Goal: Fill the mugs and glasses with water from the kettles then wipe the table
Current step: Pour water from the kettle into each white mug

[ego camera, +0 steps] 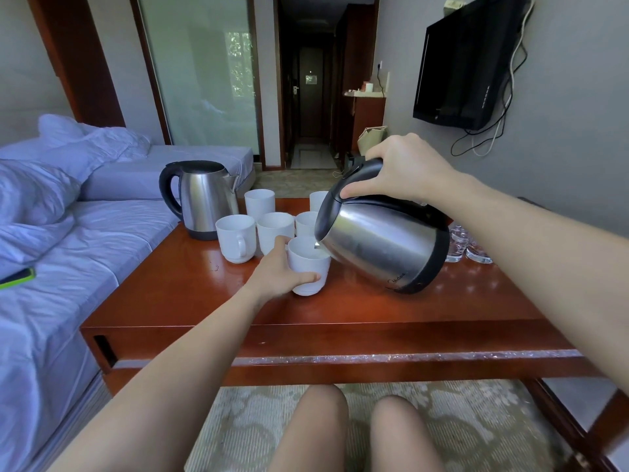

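My right hand point(405, 166) grips the black handle of a steel kettle point(381, 240), which is tilted left with its spout over a white mug point(311, 264). My left hand point(282, 274) holds that mug on the red-brown wooden table point(340, 308). Behind it stand several more white mugs point(235, 238). A second steel kettle point(204, 199) stands upright at the table's far left corner. Clear glasses point(468, 245) show partly behind the tilted kettle on the right.
A bed with pale blue sheets point(68, 250) runs along the table's left side, with a phone in a green case point(18, 278) on it. A wall-mounted TV point(473, 63) hangs at the right. My knees point(357, 430) are below the table's front edge.
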`<state>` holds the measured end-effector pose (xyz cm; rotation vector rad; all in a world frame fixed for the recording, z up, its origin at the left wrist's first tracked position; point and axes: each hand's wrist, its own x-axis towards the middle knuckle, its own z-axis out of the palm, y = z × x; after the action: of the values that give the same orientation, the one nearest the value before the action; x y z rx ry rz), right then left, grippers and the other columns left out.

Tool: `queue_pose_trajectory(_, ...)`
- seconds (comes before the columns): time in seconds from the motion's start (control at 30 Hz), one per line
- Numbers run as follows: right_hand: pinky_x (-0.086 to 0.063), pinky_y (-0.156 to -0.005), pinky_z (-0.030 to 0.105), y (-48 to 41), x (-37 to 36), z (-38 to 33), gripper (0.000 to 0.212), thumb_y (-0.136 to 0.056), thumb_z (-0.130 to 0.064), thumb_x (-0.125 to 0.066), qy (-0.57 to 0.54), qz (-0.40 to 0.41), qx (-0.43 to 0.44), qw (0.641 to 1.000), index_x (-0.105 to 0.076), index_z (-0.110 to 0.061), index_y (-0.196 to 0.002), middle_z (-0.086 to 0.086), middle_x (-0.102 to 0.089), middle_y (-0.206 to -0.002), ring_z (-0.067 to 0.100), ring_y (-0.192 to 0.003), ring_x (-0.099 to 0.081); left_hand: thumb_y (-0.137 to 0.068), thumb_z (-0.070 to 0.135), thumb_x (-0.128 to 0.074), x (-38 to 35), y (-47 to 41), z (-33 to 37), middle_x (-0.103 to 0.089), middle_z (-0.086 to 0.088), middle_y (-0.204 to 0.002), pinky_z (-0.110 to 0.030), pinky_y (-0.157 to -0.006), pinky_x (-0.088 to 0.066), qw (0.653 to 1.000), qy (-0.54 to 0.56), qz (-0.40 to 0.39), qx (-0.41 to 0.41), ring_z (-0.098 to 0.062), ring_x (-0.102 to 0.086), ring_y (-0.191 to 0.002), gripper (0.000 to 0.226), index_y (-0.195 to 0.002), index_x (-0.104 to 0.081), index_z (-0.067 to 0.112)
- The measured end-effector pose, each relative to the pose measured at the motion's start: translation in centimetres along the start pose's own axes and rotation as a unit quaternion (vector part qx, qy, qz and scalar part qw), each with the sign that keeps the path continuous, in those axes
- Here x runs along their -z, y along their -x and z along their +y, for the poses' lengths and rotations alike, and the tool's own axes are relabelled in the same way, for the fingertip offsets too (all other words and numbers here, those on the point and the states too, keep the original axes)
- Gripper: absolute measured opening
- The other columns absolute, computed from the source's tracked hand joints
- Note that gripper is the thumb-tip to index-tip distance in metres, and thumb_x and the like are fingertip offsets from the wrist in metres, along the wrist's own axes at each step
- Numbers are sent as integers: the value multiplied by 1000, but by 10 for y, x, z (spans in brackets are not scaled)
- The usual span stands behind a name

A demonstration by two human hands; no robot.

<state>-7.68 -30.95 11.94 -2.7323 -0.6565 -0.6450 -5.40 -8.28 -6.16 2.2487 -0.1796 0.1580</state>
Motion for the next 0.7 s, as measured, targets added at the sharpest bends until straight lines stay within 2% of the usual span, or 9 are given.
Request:
queue_pose_trajectory(0.07,-36,-51,30,0,-2,0,61,-68,-73,-74,-12,12,-20,1000,-62,-13,-67,3,-58,-58,19,-59,-54,-72,35,-86,0,1,-4,-54,6,-109,-34,-80,-49,1000,8,9,6,-21,-58,-100,72,-119,-33,21)
queue_pose_trajectory(0.13,-33,-51,30,1,-6,2,62,-67,-71,-75,-35,26,-42,998,-59,-12,-64,3,-52,-57,18,-57,-48,-70,36,-87,0,2,-6,-53,5,-110,-38,-80,-53,1000,15,8,12,-22,-60,-98,76,-120,-32,20)
queue_pose_trajectory(0.23,-32,-54,32,2,-15,10,76,-63,-74,-75,-85,54,-76,992,-68,0,-76,17,-56,-65,17,-60,-45,-69,38,-87,1,2,-8,-53,5,-113,-40,-83,-55,1000,24,7,16,-22,-60,-100,80,-125,-33,20)
queue_pose_trajectory(0.3,-31,-56,31,4,-20,18,84,-60,-76,-75,-121,70,-94,986,-68,5,-81,22,-54,-68,16,-60,-44,-71,37,-86,3,2,-7,-52,6,-117,-32,-83,-50,1000,27,9,12,-18,-55,-105,81,-132,-36,20)
queue_pose_trajectory(0.4,-29,-55,30,12,-27,27,82,-60,-73,-78,-174,96,-134,971,-65,6,-78,8,-41,-59,14,-56,-39,-73,38,-84,7,5,-7,-50,8,-117,-22,-72,-44,999,39,7,16,-14,-53,-100,78,-134,-37,23)
queue_pose_trajectory(0.47,-25,-55,29,19,-35,35,81,-60,-70,-80,-203,119,-166,958,-60,8,-73,5,-35,-57,13,-55,-34,-73,38,-85,9,8,-6,-50,9,-117,-18,-68,-43,998,52,12,24,-11,-54,-98,75,-131,-38,25)
queue_pose_trajectory(0.53,-25,-58,30,28,-43,45,84,-56,-71,-80,-245,146,-193,939,-55,7,-70,6,-34,-59,14,-57,-32,-72,39,-85,9,10,-6,-50,8,-121,-20,-74,-43,998,61,19,29,-14,-53,-105,77,-131,-38,25)
queue_pose_trajectory(0.7,-30,-59,30,49,-63,68,81,-52,-68,-80,-333,209,-268,879,-63,7,-77,8,-45,-61,15,-56,-39,-69,40,-87,6,11,-6,-51,6,-122,-30,-88,-45,997,58,35,30,-17,-52,-111,77,-127,-39,25)
